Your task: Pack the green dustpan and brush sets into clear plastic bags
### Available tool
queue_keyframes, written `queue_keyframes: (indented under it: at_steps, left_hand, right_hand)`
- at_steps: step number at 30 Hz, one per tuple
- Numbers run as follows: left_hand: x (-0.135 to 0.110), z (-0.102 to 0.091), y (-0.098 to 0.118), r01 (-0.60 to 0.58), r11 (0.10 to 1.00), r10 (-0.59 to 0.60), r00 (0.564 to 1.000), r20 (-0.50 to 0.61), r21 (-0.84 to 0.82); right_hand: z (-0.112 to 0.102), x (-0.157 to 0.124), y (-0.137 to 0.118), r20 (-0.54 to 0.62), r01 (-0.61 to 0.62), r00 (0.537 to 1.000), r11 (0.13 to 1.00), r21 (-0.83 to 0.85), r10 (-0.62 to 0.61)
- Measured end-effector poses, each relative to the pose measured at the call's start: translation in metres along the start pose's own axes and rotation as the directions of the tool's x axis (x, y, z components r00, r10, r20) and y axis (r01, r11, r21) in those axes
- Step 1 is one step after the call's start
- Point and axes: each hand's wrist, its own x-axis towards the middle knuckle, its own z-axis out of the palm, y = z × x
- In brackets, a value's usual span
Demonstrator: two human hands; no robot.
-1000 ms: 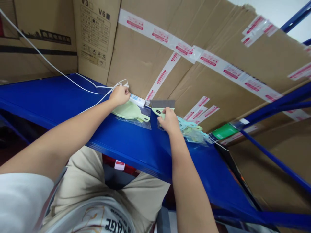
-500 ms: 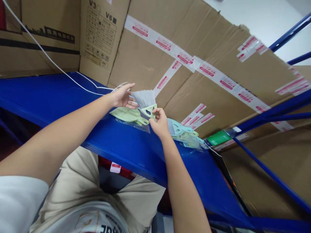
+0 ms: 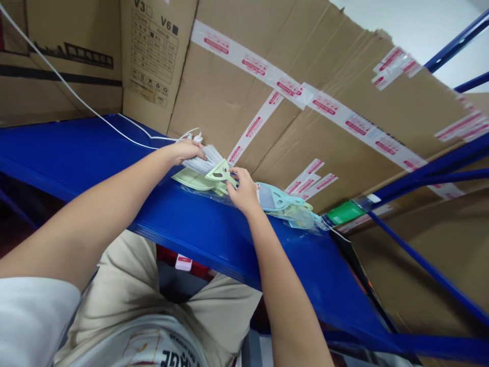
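A small pale-green hand brush (image 3: 220, 171) with whitish bristles is raised a little above the shelf. My right hand (image 3: 243, 191) is closed on its handle, thumb and fingers pinching it. At the bristle end, my left hand (image 3: 188, 151) has its fingers curled onto the bristles, which part around them; its palm side is hidden. Under the brush lies a pale-green dustpan (image 3: 193, 178) on clear plastic wrapping. Just right of my right hand, a light-blue brush and dustpan set (image 3: 273, 198) rests among other wrapped pieces.
The blue metal shelf (image 3: 214, 234) carries everything. Large taped cardboard boxes (image 3: 244, 66) stand along its back. A bottle with a green label (image 3: 346, 211) lies at the right by a blue strut. A white cable (image 3: 69, 86) with plugs crosses the left side.
My left hand has gone from outstretched fingers beside the bristles to fingers curled onto them. The brush has tilted and shifted slightly left and down, over the dustpan, with my right hand.
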Motion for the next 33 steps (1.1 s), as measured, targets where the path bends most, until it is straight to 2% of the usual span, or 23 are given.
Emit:
queue_keyframes:
  at_steps: [3,7,10,13,15,17,19,22,25,27,29,33]
  left_hand:
    - [0.005,-0.005,-0.004,-0.018,0.979,0.028,0.999,-0.044,0.201]
    - [0.008,-0.008,-0.01,-0.009,0.853,0.051,0.996,-0.066,0.522]
    - [0.01,-0.008,-0.012,-0.018,0.758,0.041,0.999,-0.02,0.653]
    - [0.012,-0.006,-0.013,-0.077,0.687,0.111,0.994,0.0,0.722]
    - [0.012,-0.003,-0.012,-0.119,0.644,0.144,0.989,0.033,0.755]
    - [0.011,0.0,-0.011,-0.152,0.585,0.117,0.988,0.103,0.797]
    - [0.009,0.003,-0.011,-0.185,0.525,0.085,0.983,0.165,0.831]
    - [0.006,0.008,-0.011,-0.248,0.492,0.145,0.969,0.202,0.834]
    - [0.006,0.014,-0.013,-0.394,0.48,0.26,0.917,0.301,0.784]
    - [0.006,0.017,-0.015,-0.485,0.48,0.3,0.874,0.383,0.731]
    - [0.007,0.02,-0.017,-0.532,0.487,0.323,0.847,0.423,0.693]
    - [0.008,0.023,-0.017,-0.542,0.495,0.366,0.839,0.404,0.679]
  right_hand:
    - [0.006,-0.001,0.007,0.03,-0.025,0.999,1.0,0.018,0.024]
    - [0.012,0.0,0.004,0.102,-0.09,0.991,0.996,0.023,0.087]
    - [0.012,0.0,0.0,0.142,-0.116,0.983,0.993,0.006,0.114]
    - [0.01,0.0,-0.002,0.146,-0.209,0.968,0.978,0.002,0.206]
    - [0.009,0.0,-0.003,0.135,-0.358,0.925,0.934,0.007,0.354]
    - [0.009,0.002,-0.005,0.155,-0.526,0.842,0.85,0.021,0.517]
    - [0.008,0.005,-0.01,0.211,-0.649,0.749,0.76,0.044,0.627]
    - [0.006,0.009,-0.022,0.294,-0.763,0.639,0.633,0.13,0.711]
    - [0.002,0.012,-0.034,0.37,-0.835,0.55,0.476,0.278,0.748]
    - [0.0,0.013,-0.038,0.412,-0.85,0.515,0.386,0.36,0.751]
    - [-0.001,0.012,-0.038,0.425,-0.846,0.505,0.334,0.415,0.751]
    - [-0.002,0.011,-0.032,0.408,-0.829,0.521,0.33,0.452,0.75]
